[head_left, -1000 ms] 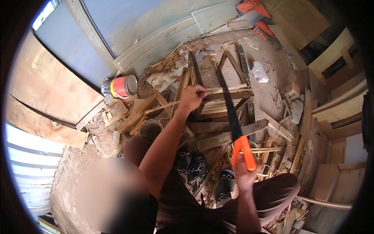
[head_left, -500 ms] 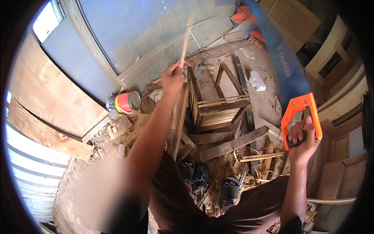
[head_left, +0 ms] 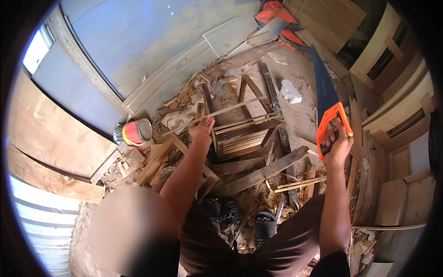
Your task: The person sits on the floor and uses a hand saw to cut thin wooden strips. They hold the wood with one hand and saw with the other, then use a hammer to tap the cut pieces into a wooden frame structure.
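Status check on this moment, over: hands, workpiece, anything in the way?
Left hand holding thin wood strip; right hand gripping orange-handled saw. Saw apart from strip. Slatted wooden frame and loose boards crowd the space ahead.

Thin wooden strip [head_left: 233, 108] lowered from upright, saw [head_left: 327, 94] moved rightward

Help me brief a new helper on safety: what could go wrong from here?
The saw in the right hand has an uncovered blade, so a careless swing might cut the bare left hand. The thin wooden strip, gripped by that hand alone, could slip or snap under force. Loose boards lie near the slippers, so a step might bring a stumble.
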The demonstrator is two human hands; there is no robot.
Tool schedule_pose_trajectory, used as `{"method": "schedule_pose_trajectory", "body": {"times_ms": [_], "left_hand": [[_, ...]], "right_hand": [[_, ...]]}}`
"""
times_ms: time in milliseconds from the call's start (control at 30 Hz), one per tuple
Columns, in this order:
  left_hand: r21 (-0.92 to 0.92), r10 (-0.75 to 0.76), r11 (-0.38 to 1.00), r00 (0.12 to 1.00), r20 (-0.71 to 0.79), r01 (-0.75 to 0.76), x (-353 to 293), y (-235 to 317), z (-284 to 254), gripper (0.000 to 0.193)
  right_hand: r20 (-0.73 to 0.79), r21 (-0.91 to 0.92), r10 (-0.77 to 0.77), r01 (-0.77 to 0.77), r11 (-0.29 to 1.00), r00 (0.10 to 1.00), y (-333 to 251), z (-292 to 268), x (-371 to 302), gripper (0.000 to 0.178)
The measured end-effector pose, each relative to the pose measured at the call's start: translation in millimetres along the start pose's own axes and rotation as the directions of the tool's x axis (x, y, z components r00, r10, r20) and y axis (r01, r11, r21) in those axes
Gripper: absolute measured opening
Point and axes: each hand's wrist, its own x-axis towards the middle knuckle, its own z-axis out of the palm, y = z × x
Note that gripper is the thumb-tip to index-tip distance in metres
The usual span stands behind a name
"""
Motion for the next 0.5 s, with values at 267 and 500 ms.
{"method": "schedule_pose_trajectory", "body": {"times_ms": [267, 500], "left_hand": [[0.477, -0.023, 0.878, 1.000, -0.008, 0.024, -13.0, -23.4, 4.7, 0.021], [0.569, -0.078, 0.820, 0.997, -0.006, 0.068, 36.1, -11.2, -4.7, 0.019]], "right_hand": [[0.012, -0.032, 0.141, -0.141, 0.990, 0.990, 24.7, -6.3, 24.3, 0.030], [0.087, -0.069, 0.192, -0.187, 0.980, 0.977, 47.0, 5.8, 34.9, 0.033]]}}
